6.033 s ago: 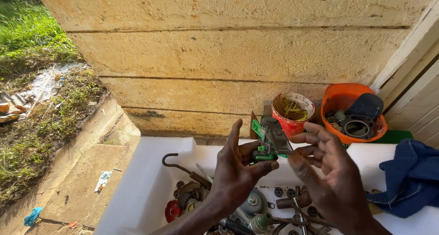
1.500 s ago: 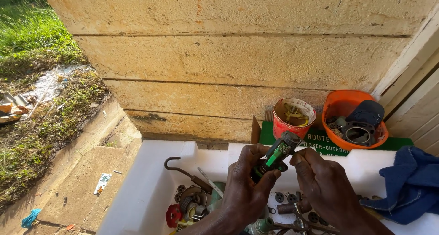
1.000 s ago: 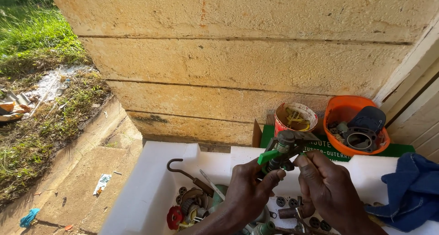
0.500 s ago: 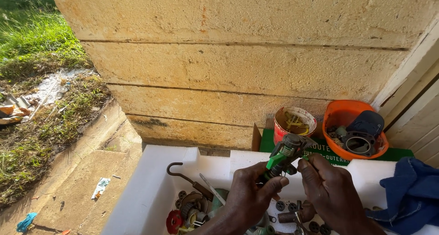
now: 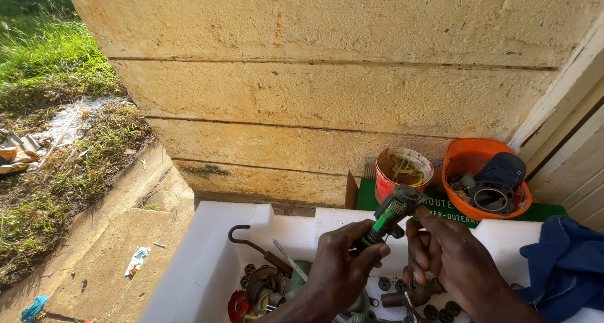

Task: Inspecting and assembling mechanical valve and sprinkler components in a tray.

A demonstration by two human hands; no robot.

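Two hands on one small green-and-grey metal valve part (image 5: 391,215).
Left hand (image 5: 343,269) gripping its lower end; right hand (image 5: 450,257) fingertips pinching its top, above white foam tray (image 5: 207,260).

Bright daylight, warm tone. Sun strikes stone wall (image 5: 327,90) evenly; grass (image 5: 44,59) left of wall vivid. White foam tray (image 5: 207,266) below wall near blown out, glare on rim. Hands (image 5: 340,272) in own shadow, detail dark. Focus sharp throughout; slight wide-angle bend at wall's right edge.
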